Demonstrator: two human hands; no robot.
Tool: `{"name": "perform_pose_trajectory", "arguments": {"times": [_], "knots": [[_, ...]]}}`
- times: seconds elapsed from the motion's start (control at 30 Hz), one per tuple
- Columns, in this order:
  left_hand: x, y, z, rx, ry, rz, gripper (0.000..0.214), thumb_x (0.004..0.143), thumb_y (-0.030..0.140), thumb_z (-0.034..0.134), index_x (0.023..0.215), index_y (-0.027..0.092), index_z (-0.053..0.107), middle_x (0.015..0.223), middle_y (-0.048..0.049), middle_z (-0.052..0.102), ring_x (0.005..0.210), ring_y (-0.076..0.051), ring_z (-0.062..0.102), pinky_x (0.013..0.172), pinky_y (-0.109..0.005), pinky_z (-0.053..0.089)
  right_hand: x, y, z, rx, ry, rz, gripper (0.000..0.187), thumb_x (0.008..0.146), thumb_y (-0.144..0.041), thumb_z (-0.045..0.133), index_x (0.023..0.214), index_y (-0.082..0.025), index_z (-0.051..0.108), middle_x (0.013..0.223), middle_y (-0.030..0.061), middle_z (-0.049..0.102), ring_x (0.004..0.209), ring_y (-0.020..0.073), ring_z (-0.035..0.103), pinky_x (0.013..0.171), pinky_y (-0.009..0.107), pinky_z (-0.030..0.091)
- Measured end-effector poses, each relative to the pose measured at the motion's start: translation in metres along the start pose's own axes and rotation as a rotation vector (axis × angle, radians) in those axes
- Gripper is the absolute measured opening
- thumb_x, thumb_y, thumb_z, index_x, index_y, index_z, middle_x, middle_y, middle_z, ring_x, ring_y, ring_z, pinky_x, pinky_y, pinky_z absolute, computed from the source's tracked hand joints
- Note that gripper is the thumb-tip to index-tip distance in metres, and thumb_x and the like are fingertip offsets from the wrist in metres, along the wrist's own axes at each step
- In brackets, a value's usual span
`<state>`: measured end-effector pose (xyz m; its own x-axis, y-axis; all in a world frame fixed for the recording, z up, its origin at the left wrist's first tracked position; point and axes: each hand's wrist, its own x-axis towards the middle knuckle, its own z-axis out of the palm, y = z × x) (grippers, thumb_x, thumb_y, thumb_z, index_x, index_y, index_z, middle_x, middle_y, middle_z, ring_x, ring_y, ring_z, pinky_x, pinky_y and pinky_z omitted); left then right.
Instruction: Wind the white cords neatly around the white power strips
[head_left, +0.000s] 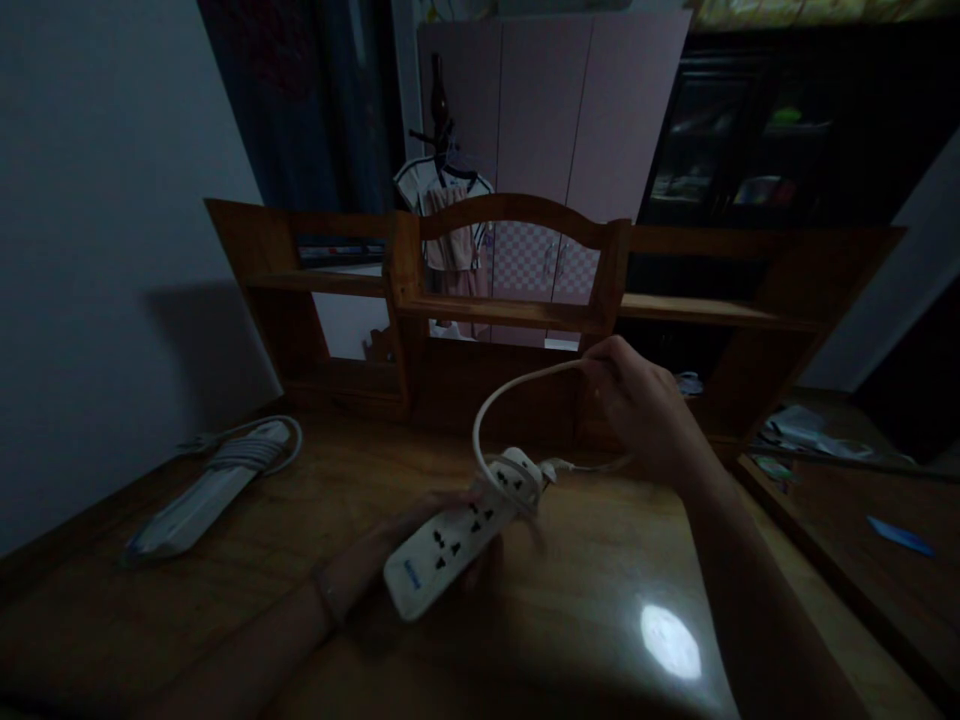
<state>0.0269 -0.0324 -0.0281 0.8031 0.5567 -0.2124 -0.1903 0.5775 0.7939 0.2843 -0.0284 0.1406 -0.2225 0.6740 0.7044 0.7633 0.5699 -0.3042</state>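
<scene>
A white power strip (pixel 457 540) lies just above the wooden desk (pixel 315 520), held from underneath by my left hand (pixel 420 530), whose fingers are mostly hidden behind it. Its white cord (pixel 499 395) loops up from the far end of the strip to my right hand (pixel 645 415), which is closed around the cord above the desk. Part of the cord is wound round the strip's far end.
A second white power strip (pixel 196 502) with its cord wrapped round it lies at the desk's left. A wooden shelf unit (pixel 510 310) stands along the back of the desk. A blue pen-like object (pixel 900 536) lies on a side surface at right.
</scene>
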Motion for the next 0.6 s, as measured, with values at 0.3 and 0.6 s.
{"name": "perform_pose_trajectory", "arguments": {"times": [0.3,0.6], "knots": [[0.024,0.011,-0.034,-0.218,0.240,0.282,0.072,0.083,0.068,0.040,0.122,0.008,0.053,0.103,-0.0195,0.067,0.069,-0.026,0.069,0.062,-0.036,0.054,0.005,0.023,-0.005,0.000,0.011,0.018,0.012,0.089,-0.021,0.047,0.089,-0.020,0.059,0.076,0.0025,0.063,0.066,0.0158,0.056,0.057,0.025,0.035],[0.016,0.012,-0.038,-0.285,0.308,0.333,0.066,0.086,0.062,0.041,0.117,0.005,0.055,0.109,-0.0226,0.066,0.063,-0.021,0.068,0.051,-0.028,0.054,0.006,0.038,-0.013,0.019,-0.046,0.061,0.018,0.087,-0.025,0.048,0.096,-0.020,0.062,0.078,0.0042,0.064,0.066,0.0167,0.056,0.055,0.025,0.036]]}}
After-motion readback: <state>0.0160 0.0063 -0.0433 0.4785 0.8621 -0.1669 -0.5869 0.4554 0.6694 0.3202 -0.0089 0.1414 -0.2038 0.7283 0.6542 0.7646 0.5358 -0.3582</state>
